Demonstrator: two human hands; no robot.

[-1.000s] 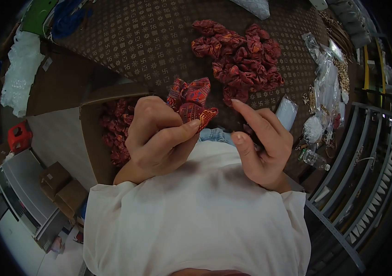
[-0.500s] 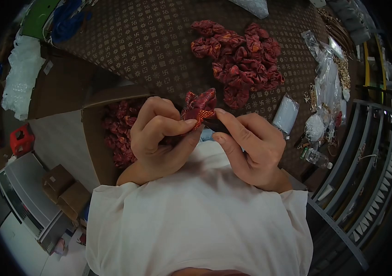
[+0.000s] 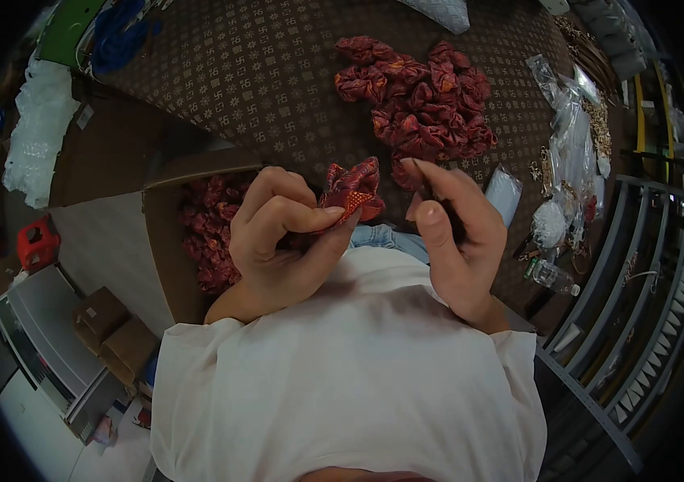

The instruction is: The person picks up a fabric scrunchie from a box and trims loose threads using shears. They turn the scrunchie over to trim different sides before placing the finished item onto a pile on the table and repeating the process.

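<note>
My left hand (image 3: pixel 281 237) pinches a gathered red fabric scrunchie (image 3: pixel 351 191) between thumb and fingers. An orange woven strip shows along the scrunchie's near edge. To the right, apart from it, my right hand (image 3: pixel 464 233) is curled, its thumb and forefinger bent toward each other. Something dark lies partly inside those fingers, too hidden to name. Beyond the hands, a pile of similar red scrunchies (image 3: pixel 430 100) rests on the brown patterned cloth (image 3: pixel 277 88). More red scrunchies (image 3: pixel 212 229) fill an open cardboard box (image 3: pixel 167 241) at my left.
Clear plastic bags (image 3: pixel 571 136) and chains lie along the right side, with a plastic bottle (image 3: pixel 556 277) nearer me. A white packet (image 3: pixel 504 195) sits beside my right hand. Grey metal shelving (image 3: pixel 631 321) stands at far right, a red container (image 3: pixel 38 243) at far left.
My right hand has drawn away from the scrunchie to the right, its fingers turning upward. My left hand keeps its pinch on the scrunchie, almost in place.
</note>
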